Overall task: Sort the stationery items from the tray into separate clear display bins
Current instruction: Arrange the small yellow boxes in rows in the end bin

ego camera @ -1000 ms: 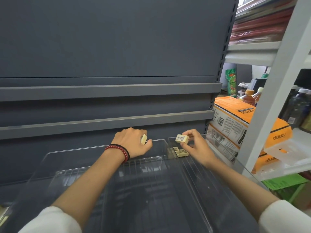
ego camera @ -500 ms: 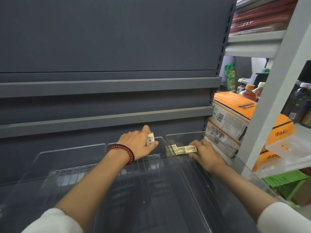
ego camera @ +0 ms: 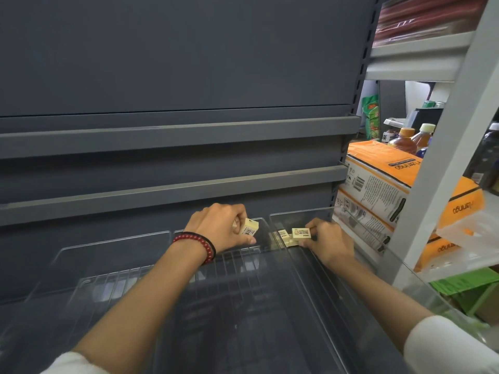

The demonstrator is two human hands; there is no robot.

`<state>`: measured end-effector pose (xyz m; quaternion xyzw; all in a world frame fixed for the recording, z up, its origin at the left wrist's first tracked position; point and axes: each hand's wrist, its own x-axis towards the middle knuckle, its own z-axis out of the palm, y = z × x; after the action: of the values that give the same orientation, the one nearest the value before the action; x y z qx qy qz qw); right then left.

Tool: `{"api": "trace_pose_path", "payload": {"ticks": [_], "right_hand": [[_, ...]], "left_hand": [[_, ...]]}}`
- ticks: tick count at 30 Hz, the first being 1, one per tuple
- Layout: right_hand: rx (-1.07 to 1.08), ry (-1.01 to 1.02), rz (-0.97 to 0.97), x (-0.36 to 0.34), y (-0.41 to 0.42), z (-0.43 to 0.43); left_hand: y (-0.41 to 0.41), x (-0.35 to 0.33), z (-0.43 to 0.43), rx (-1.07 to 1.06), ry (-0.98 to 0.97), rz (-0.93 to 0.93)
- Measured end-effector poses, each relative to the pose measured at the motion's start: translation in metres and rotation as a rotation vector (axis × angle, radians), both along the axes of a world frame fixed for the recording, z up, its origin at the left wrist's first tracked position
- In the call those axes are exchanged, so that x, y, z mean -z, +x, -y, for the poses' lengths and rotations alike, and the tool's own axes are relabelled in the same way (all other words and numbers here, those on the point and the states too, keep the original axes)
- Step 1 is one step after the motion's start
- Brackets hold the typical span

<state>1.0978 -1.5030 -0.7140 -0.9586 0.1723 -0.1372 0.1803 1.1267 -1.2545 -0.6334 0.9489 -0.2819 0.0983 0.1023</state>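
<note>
At least four cream packets [ego camera: 302,234] (one in the left hand [ego camera: 218,225]), two orange boxes [ego camera: 378,168].

Hidden, cropped, illegible
Print on stacked erasers [ego camera: 302,234]: too small to read. Held eraser [ego camera: 249,228]: part-covered by left hand [ego camera: 218,225]. Sleeves [ego camera: 453,346]: cut by lower edge.

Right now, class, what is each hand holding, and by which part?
The left hand pinches a cream block by its left end; the right hand pinches a second cream block by its right end.
</note>
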Motion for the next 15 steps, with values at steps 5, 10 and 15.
{"api": "trace_pose_path", "payload": {"ticks": [5,10,15], "right_hand": [[0.021,-0.019,0.035,-0.002,0.002,-0.011],[-0.033,0.062,0.03,-0.005,-0.001,-0.002],[-0.171,-0.021,0.078,-0.016,-0.003,0.003]], "left_hand": [[-0.001,-0.001,-0.008,-0.011,-0.029,-0.034],[-0.001,-0.002,-0.014,-0.035,-0.029,-0.016],[-0.001,-0.006,-0.017,-0.055,-0.053,0.017]]}}
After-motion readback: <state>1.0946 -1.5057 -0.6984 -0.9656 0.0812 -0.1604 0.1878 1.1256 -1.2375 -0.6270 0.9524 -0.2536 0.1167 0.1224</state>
